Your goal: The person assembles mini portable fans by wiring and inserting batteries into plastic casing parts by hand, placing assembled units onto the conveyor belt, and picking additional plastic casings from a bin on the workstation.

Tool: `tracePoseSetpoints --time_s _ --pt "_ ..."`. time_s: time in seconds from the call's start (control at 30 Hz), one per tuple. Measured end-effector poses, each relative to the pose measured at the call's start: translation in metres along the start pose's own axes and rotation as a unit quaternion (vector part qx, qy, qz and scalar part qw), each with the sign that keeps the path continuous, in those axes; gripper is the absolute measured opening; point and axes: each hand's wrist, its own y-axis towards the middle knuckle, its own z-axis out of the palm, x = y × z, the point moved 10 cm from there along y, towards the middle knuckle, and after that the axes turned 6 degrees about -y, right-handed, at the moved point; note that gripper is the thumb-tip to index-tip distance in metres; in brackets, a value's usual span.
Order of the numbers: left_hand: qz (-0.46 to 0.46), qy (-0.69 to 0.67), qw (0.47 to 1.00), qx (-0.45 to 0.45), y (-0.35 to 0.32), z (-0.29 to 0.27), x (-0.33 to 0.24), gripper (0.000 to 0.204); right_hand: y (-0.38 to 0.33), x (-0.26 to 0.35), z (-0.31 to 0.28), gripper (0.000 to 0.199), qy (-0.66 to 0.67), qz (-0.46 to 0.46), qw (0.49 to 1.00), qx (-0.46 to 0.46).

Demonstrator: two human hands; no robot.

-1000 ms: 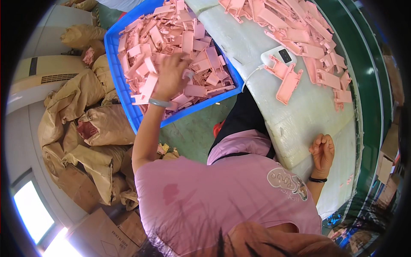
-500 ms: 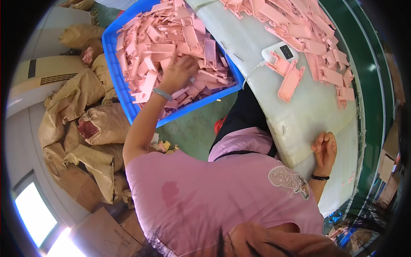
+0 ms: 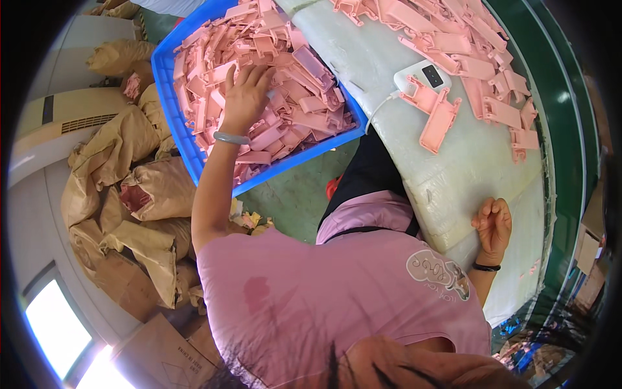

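My left hand [image 3: 246,97], with a bracelet at the wrist, is over the heap of pink plastic parts [image 3: 311,120] in a blue plastic bin [image 3: 301,159]. Its fingers are stretched out and apart, and nothing is held in them. The parts are flat, elongated pieces with raised edges and small end tabs, lying at all angles. My right hand [image 3: 494,223] lies on the pale table [image 3: 476,178] at the right, fingers loosely curled in, with no object visible in it. A black band circles that wrist.
More pink parts [image 3: 502,113] are piled on the table's far right. By them lies a white device [image 3: 421,78] with a dark display and a cable. Brown paper sacks [image 3: 162,188] and a cardboard box [image 3: 162,353] stand on the left. A green edge [image 3: 564,149] bounds the table.
My left hand has shifted slightly left and its fingers have spread. Parts in the bin under and beside it lie differently. The right hand has stayed in place.
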Motion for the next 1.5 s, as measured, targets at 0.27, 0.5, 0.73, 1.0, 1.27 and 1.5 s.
tracePoseSetpoints --time_s 0.27,0.5,0.73,1.0,1.27,1.5 --pt "-0.065 0.009 0.991 -0.120 -0.006 -0.046 0.018 0.045 0.001 0.000 0.000 0.018 0.009 -0.005 1.000 0.014" --pt "-0.123 0.018 0.971 -0.206 -0.028 -0.095 0.031 0.030 0.000 0.000 0.000 0.017 -0.001 -0.007 1.000 0.014" --pt "-0.149 0.035 0.969 -0.197 -0.045 -0.111 0.022 0.034 -0.001 0.000 -0.001 0.017 -0.021 -0.005 1.000 0.005" --pt "-0.083 -0.174 0.972 -0.134 -0.048 -0.081 -0.030 0.038 -0.017 0.007 -0.003 0.023 -0.105 -0.009 0.993 -0.052" --pt "0.099 -0.275 0.951 -0.096 -0.014 -0.099 -0.145 0.051 -0.145 0.076 -0.100 0.034 -0.520 -0.102 0.774 -0.348" --pt "0.270 -0.324 0.902 -0.093 0.009 -0.119 -0.239 0.057 -0.295 0.048 -0.082 0.052 -0.860 -0.025 0.380 -0.340"
